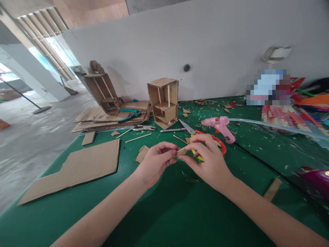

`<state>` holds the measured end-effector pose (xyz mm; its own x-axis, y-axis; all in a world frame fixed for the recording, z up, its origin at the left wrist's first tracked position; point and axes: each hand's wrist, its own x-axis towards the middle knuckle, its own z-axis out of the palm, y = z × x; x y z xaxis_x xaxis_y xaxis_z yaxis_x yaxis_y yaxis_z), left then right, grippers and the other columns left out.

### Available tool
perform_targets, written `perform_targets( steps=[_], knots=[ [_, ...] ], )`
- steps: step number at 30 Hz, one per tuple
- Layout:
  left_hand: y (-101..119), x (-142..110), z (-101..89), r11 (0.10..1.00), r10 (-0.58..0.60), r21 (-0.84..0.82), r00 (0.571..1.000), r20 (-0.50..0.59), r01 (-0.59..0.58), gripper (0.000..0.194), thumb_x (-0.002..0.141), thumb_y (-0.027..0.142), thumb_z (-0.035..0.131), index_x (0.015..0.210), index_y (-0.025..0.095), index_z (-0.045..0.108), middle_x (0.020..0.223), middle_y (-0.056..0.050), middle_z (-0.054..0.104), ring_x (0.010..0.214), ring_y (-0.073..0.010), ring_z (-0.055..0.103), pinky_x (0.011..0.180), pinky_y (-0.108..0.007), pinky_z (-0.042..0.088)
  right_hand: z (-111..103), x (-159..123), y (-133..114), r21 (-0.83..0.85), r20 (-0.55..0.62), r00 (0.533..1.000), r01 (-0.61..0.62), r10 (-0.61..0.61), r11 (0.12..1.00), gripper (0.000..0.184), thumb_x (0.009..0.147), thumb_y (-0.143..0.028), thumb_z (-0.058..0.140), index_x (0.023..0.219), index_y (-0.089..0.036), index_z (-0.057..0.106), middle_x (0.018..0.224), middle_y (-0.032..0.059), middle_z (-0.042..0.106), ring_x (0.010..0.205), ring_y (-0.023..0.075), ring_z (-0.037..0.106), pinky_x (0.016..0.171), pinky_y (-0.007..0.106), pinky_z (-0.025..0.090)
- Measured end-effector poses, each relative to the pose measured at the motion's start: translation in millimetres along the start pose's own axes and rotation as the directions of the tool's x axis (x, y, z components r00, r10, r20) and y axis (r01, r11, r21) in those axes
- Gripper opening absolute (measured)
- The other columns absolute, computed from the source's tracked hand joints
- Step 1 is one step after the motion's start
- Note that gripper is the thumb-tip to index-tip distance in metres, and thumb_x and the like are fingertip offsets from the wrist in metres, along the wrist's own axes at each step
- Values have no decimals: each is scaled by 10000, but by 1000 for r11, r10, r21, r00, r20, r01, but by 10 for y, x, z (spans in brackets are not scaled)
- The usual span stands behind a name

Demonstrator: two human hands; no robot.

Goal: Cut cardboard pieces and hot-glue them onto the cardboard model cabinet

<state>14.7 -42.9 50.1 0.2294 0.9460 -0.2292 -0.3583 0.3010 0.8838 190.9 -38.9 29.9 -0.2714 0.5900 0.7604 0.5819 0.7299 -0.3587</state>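
Note:
A small cardboard piece [182,152] is pinched between my two hands above the green table. My left hand [158,161] grips its left end between thumb and fingers. At the other end, the thumb and fingertips of my right hand [209,161] close on it. Scissors [222,144] with red and yellow handles lie just behind my right hand, which partly hides them. Beyond them rests a pink glue gun [221,127]. A cardboard scrap [142,154] lies beside my left hand. Behind my hands stands a cardboard box with a shelf and upright sticks [166,113].
A large cut cardboard sheet [92,159] lies at left. Behind it, stacked cardboard [100,118] bears teal-handled pliers [130,116] and a second cardboard box [101,89]. The glue gun's black cord [262,159] crosses the right side. Scraps litter the green table [164,216] near the wall.

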Motion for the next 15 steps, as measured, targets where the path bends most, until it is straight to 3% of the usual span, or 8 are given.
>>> perform_targets(
  steps=[9, 15],
  knots=[
    [-75, -91, 118, 990, 92, -98, 994, -65, -98, 178, 677, 132, 772, 770, 147, 621, 791, -7, 636, 763, -107, 615, 750, -247, 521, -23, 27, -56, -18, -9, 1000, 25, -25, 1000, 75, 830, -229, 650, 856, -211, 582, 944, 70, 535, 906, 204, 589, 741, 366, 532],
    [-79, -85, 102, 983, 26, -180, 999, -35, -32, 141, 715, 187, 757, 756, 149, 627, 779, 1, 614, 742, -96, 615, 773, -241, 524, -36, 22, -46, -24, 77, 997, 28, -26, 999, 70, 885, -261, 580, 909, -206, 616, 873, 68, 621, 815, 194, 623, 697, 337, 529]
  ],
)
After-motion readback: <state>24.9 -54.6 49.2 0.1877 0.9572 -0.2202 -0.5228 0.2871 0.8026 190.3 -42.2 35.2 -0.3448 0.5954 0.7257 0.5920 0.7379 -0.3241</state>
